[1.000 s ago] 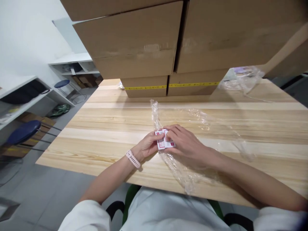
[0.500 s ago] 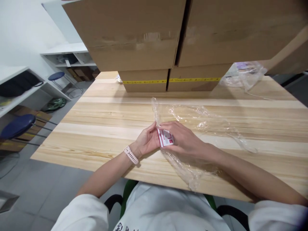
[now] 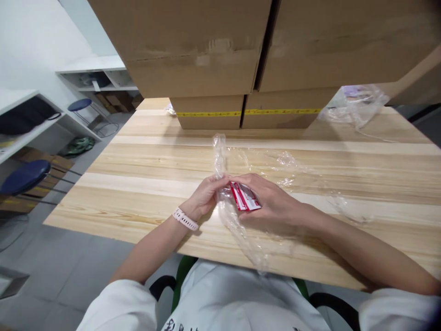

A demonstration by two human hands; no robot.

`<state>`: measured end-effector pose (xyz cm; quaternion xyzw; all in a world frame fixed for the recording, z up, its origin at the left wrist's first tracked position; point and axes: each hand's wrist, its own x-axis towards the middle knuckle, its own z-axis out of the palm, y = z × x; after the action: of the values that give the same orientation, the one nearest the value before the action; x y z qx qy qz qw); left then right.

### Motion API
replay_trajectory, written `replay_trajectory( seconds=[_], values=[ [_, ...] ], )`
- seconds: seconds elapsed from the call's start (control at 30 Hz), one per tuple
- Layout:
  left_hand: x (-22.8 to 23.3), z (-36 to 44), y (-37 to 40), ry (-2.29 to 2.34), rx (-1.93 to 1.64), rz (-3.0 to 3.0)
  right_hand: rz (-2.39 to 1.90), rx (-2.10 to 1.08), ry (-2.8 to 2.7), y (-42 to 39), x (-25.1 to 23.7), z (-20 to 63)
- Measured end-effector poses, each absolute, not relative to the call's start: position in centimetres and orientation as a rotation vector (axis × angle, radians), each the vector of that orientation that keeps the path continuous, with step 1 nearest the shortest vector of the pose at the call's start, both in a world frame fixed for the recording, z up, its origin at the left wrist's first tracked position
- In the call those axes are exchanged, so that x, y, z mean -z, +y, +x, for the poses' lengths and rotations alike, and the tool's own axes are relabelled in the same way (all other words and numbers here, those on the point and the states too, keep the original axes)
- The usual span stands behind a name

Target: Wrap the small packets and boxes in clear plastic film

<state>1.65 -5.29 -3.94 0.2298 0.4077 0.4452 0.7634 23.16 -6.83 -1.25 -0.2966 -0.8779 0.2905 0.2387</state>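
My right hand (image 3: pixel 272 197) is closed around a small red-and-white box (image 3: pixel 244 196), gripping it from the right side. The box is tilted, with its red-striped side showing. My left hand (image 3: pixel 208 193), with a pale pink band (image 3: pixel 186 219) on its wrist, is closed at the edge of a clear plastic bag (image 3: pixel 219 154). Its thumb and fingertips meet near the upper left corner of the box. The bag lies spread over the wooden table, under and around both hands. Its folded strip sticks out above and below my left hand.
Large cardboard boxes (image 3: pixel 193 50) stand stacked at the back of the table (image 3: pixel 138 184), the lower ones with yellow tape. Another crumpled plastic bag (image 3: pixel 365 108) lies at the back right. Blue stools (image 3: pixel 25 177) and white shelves (image 3: pixel 37 110) are off to the left.
My right hand has moved the box slightly right and tilted it, so its striped side shows. My left hand has gone from open beside the box to closed on the bag's edge.
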Motion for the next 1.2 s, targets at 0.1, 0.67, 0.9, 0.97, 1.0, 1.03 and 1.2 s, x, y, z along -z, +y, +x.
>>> replay_trajectory(
  seconds=[0.1,0.67,0.9,0.97,1.0,1.03,1.2],
  values=[
    [2.9,0.1,-4.3,0.955,-1.070,0.491,-0.807,-0.618,-2.441,-5.7,-0.5,25.2],
    [0.4,-2.7,-5.0,0.525,-0.983,0.684,-1.463,-0.024,-2.419,1.4,3.8,32.1],
    [0.2,-1.8,-5.5,0.559,-0.959,0.760,-1.168,-0.603,-2.537,-3.5,4.2,23.9],
    [0.1,-1.9,-5.0,0.654,-1.026,0.754,-1.160,-0.801,-2.403,-4.0,3.5,24.1],
    [0.1,-2.0,-4.6,0.710,-1.065,0.752,-1.170,-0.882,-2.312,-4.1,2.9,24.7],
    [0.2,-2.1,-4.2,0.770,-1.098,0.750,-1.194,-0.940,-2.217,-4.3,2.2,25.7],
    [1.0,-2.8,-3.0,0.992,-1.153,0.676,-1.496,-0.882,-1.685,-6.2,0.0,32.8]
  ],
)
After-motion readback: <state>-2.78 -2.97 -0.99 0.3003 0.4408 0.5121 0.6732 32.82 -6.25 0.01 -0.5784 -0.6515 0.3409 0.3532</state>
